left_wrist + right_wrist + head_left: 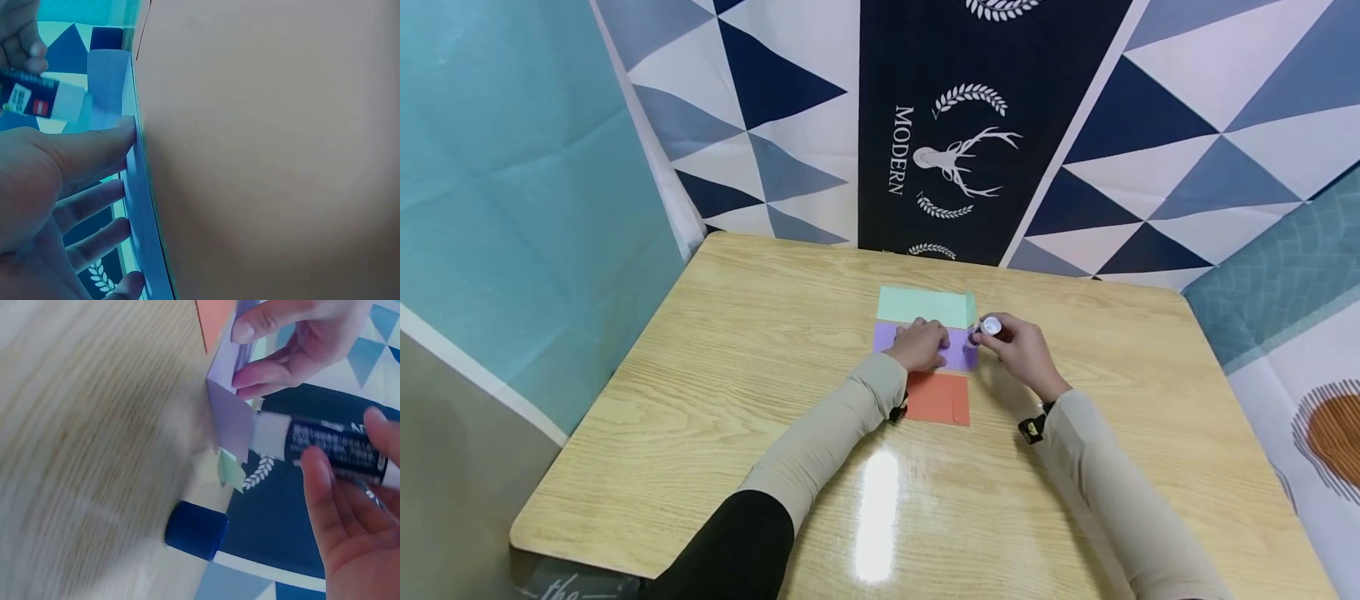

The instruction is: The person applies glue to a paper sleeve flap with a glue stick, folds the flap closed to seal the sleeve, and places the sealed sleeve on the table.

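Note:
A purple envelope [961, 350] lies between a mint-green envelope [922, 306] and an orange-red envelope [934, 398]. My left hand [919, 344] presses the purple one with spread fingers, thumb and fingertips on the paper in the left wrist view. Pinched between thumb and fingers of my right hand [1024, 354] is a glue stick [334, 447] with a black printed label. Its white end meets the purple envelope's raised flap [231, 419] at the right side. A dark blue cap [197, 530] stands on the table near the flap.
The wooden table [730, 333] reaches to a patterned cloth backdrop [940, 133] behind the envelopes. Teal cloth [527, 183] hangs along the left side. Both forearms, in beige sleeves with dark wrist straps, extend over the table from the front.

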Tool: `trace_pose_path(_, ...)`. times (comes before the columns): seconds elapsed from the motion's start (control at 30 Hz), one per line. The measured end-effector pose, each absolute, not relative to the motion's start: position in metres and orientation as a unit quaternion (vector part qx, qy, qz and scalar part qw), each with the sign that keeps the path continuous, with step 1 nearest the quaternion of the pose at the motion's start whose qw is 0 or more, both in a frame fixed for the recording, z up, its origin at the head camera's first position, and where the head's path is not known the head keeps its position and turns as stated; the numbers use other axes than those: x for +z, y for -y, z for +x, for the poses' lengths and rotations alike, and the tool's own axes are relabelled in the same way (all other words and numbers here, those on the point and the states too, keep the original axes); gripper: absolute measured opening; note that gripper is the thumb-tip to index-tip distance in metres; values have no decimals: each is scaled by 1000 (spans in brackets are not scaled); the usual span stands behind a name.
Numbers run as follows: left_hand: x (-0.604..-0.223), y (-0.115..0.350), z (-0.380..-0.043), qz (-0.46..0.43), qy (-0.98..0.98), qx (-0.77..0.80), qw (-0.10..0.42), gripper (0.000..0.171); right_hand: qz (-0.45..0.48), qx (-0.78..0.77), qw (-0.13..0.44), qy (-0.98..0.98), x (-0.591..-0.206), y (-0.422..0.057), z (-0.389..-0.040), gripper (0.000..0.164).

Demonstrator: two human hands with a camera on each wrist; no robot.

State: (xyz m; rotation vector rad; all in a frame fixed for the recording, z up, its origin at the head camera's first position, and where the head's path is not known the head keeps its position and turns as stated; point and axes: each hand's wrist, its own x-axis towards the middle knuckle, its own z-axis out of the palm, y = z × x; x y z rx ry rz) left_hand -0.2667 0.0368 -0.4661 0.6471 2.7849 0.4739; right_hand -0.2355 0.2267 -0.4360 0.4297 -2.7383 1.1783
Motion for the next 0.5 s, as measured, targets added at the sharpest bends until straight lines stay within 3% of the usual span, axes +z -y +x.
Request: trace_pose_path(0.5,-463,-36,-266,219,-956,156,121,35,162,355,59,919,-446,-211,-256,25)
